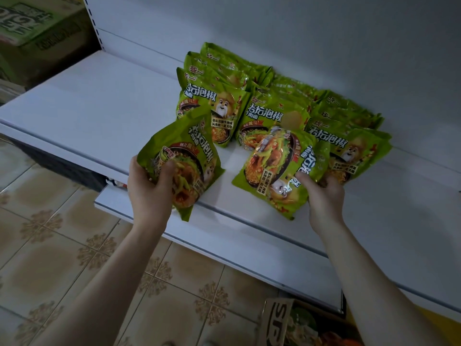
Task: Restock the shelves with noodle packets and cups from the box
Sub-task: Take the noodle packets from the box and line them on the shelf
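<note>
My left hand [149,186] grips a green noodle packet [184,156] by its lower edge, held tilted over the front of the white shelf [87,101]. My right hand [321,193] grips a second green packet [277,171] by its right side, just above the shelf surface. Behind both stand several rows of the same green packets [224,91], leaning against each other toward the shelf's back wall. The cardboard box [279,320] sits on the floor at the bottom, partly hidden by my right forearm.
The shelf's left half is bare white surface. A lower shelf edge [249,258] juts out below. A green carton [32,33] sits beyond the shelf upright at top left. Patterned floor tiles [62,245] lie below left.
</note>
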Tool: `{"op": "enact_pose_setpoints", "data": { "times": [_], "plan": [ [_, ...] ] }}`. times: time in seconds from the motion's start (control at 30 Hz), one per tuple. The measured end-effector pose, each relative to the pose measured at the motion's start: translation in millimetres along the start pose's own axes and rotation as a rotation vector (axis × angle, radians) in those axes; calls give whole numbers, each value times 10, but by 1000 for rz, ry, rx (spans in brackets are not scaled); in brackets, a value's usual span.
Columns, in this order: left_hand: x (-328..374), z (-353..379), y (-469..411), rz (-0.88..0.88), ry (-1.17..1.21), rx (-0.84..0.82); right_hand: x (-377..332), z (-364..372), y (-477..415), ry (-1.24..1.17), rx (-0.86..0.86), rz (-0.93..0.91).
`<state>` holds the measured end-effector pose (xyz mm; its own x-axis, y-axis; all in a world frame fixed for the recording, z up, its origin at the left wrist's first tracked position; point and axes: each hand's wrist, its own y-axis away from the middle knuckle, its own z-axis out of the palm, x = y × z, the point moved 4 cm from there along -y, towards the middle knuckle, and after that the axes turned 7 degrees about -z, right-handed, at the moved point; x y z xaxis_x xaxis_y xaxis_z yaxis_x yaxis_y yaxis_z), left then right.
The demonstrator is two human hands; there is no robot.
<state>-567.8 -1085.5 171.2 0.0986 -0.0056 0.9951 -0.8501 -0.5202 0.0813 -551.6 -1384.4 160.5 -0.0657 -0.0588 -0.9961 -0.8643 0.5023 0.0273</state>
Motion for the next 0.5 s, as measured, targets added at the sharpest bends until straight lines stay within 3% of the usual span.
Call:
{"op": "enact_pose_setpoints", "data": {
  "times": [0.23,0.5],
  "plan": [
    [-21,-75,54,-30,49,16,-392,221,-212,250,-89,-231],
    [0,-133,-17,-17,45,33,-918,750,-527,677,-422,-443]
  ]
}}
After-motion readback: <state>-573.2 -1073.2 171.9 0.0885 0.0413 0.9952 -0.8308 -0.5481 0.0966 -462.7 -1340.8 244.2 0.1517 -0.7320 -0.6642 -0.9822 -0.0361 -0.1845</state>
